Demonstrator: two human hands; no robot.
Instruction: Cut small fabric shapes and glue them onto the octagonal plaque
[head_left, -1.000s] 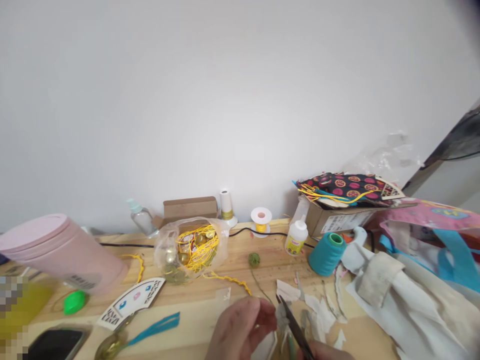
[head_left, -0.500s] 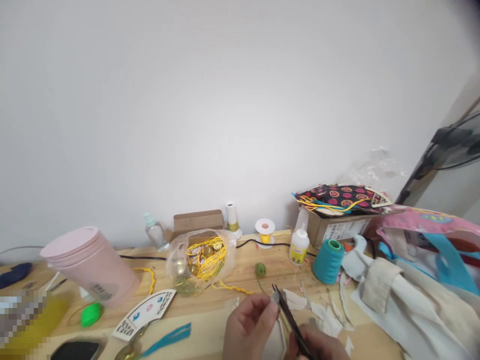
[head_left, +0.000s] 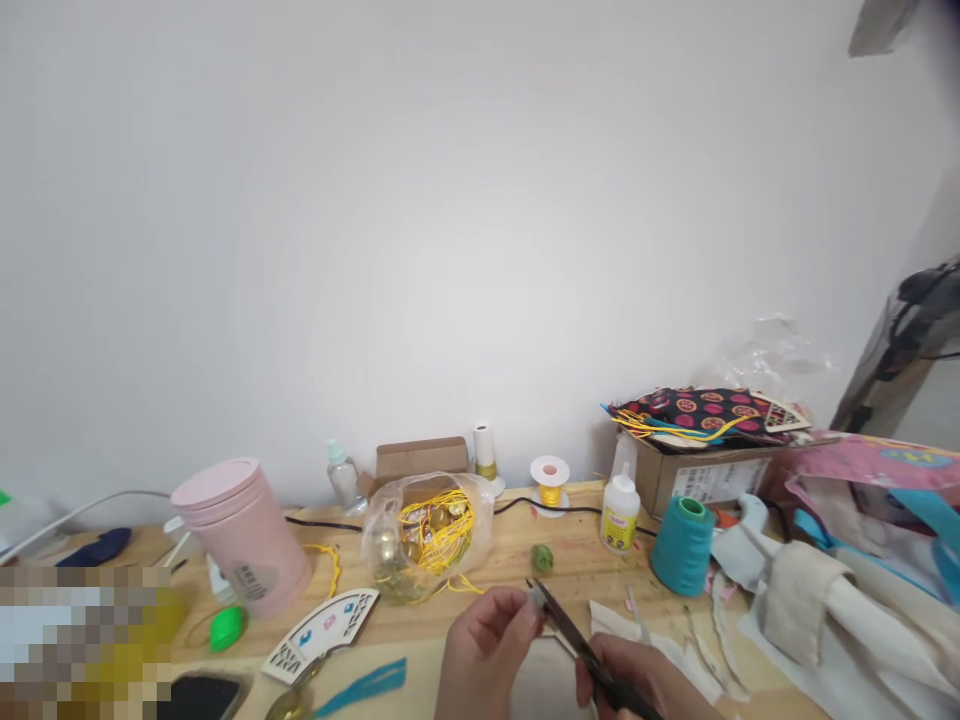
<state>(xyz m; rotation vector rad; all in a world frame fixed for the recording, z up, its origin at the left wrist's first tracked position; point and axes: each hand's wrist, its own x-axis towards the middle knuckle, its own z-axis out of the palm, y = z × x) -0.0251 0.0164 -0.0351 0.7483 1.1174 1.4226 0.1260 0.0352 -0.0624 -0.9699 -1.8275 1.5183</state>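
Dark scissors (head_left: 570, 630) are gripped in my right hand (head_left: 637, 675), their blades pointing up and left. My left hand (head_left: 491, 640) pinches a small greyish piece (head_left: 537, 597) between thumb and fingertips, right beside the blade tips. Below the hands lies a pale flat piece (head_left: 544, 680), partly hidden by them. Just beyond the blade tips a small green thread ball (head_left: 541, 559) rests on the wooden table (head_left: 502, 570).
A pink canister (head_left: 240, 535), a clear bag of yellow string and gold bells (head_left: 431, 530) and a fan-shaped card (head_left: 322, 635) are at left. Glue bottle (head_left: 619, 515), teal thread cone (head_left: 682, 545), cardboard box (head_left: 697, 475) and white cloth (head_left: 847, 620) stand or lie at right.
The view has shifted, so the table's objects appear farther right and slightly lower. My right hand and the scissors show more fully; both hands keep their holds.
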